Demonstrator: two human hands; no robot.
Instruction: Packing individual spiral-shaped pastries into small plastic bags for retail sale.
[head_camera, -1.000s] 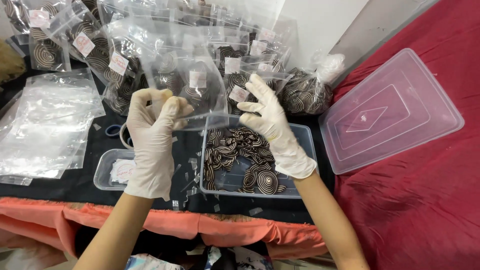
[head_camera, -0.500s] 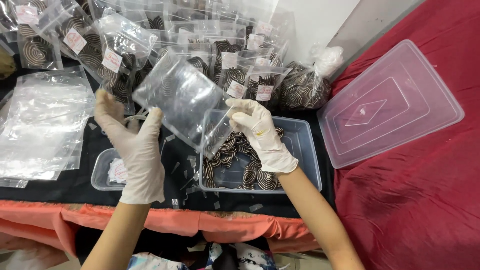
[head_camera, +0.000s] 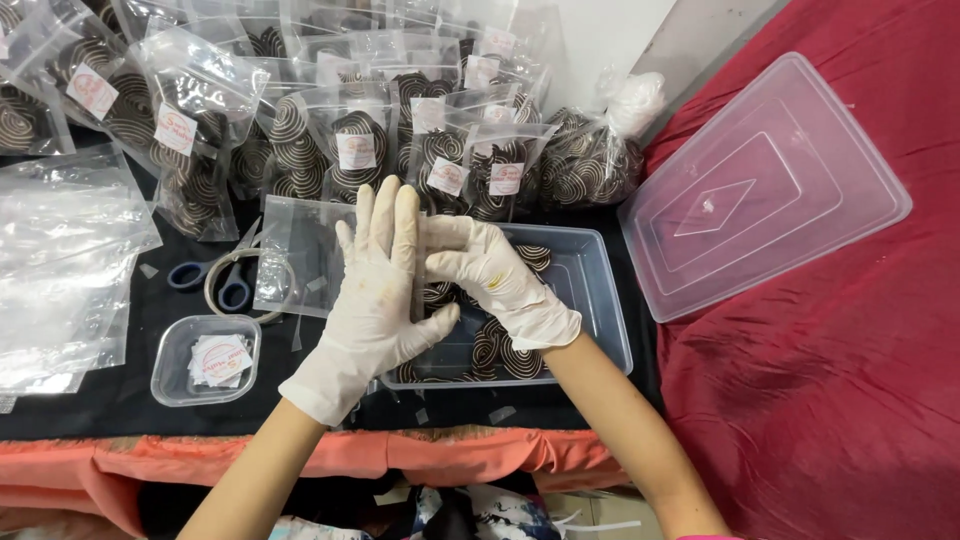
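Both my hands wear white gloves. My left hand (head_camera: 375, 290) lies flat with fingers stretched over an empty clear plastic bag (head_camera: 295, 255), pressing it down at the left edge of a clear tub (head_camera: 600, 300). My right hand (head_camera: 490, 275) pinches the bag's right end above the tub. Several dark spiral-striped cookies (head_camera: 505, 350) lie in the tub, partly hidden by my hands.
Several filled, labelled cookie bags (head_camera: 350, 150) stand in rows at the back. Blue-handled scissors (head_camera: 215, 280) and a small tub of round labels (head_camera: 205, 360) sit to the left, beside a stack of empty bags (head_camera: 60, 260). A clear lid (head_camera: 760, 190) rests on red cloth at right.
The empty bag came down from mid-air to the table edge of the tub. My left hand went from gripping it to pressing flat on it; my right hand stayed at its end.
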